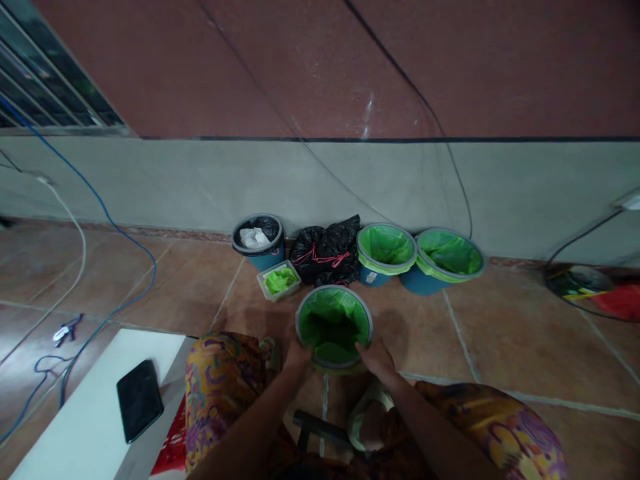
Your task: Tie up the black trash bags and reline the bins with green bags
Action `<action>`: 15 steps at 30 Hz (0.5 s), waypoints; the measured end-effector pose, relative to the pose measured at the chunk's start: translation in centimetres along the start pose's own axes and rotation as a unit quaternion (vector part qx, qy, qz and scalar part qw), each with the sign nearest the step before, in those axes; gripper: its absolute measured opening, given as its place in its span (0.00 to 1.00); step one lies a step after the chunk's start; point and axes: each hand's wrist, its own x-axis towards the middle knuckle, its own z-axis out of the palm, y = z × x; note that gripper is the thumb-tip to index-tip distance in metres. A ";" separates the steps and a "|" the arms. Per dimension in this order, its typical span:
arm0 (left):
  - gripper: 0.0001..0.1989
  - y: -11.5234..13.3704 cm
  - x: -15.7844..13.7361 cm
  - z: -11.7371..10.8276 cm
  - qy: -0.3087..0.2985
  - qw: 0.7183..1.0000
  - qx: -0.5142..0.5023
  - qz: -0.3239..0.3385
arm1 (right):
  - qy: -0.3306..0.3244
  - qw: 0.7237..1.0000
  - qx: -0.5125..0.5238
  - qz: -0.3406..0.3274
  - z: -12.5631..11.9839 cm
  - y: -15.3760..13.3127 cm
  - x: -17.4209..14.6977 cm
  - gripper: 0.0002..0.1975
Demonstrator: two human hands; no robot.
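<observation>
Gripping the near rim of a small round bin lined with a green plastic bag, the left hand and right hand sit on opposite sides, fingers curled onto the rim. That bin stands on the brown tiled floor just before the knees. Behind it, along the wall, are two more green-lined blue bins, a tied black rubbish bag, a black-lined bin and a small clear tub of green bags. A black phone lies on the white bench at left.

Green-lined bin upright on the floor tiles; open-topped.
</observation>
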 end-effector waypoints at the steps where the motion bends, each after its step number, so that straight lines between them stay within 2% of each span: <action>1: 0.32 0.9 0.6 -0.3 0.019 0.998 0.046 0.023 | 0.027 0.998 -0.059 -0.005 -0.7 -0.9 0.5 0.31; 4: 0.37 3.6 2.8 -0.4 0.064 0.973 0.196 0.101 | 0.092 0.977 -0.170 -0.093 -1.9 -3.8 2.1 0.33; 6: 0.39 5.0 4.4 -0.1 0.047 0.953 0.262 0.143 | 0.095 0.965 -0.201 -0.141 -2.0 -5.5 3.3 0.34; 8: 0.40 5.7 5.7 0.5 0.019 0.939 0.302 0.164 | 0.085 0.960 -0.217 -0.158 -1.6 -6.6 4.4 0.34; 11: 0.41 5.4 7.0 1.3 -0.005 0.926 0.339 0.169 | 0.084 0.956 -0.229 -0.162 -0.3 -6.8 5.8 0.34; 15: 0.43 4.2 7.7 1.7 -0.012 0.914 0.361 0.183 | 0.086 0.951 -0.241 -0.172 1.0 -5.7 7.0 0.35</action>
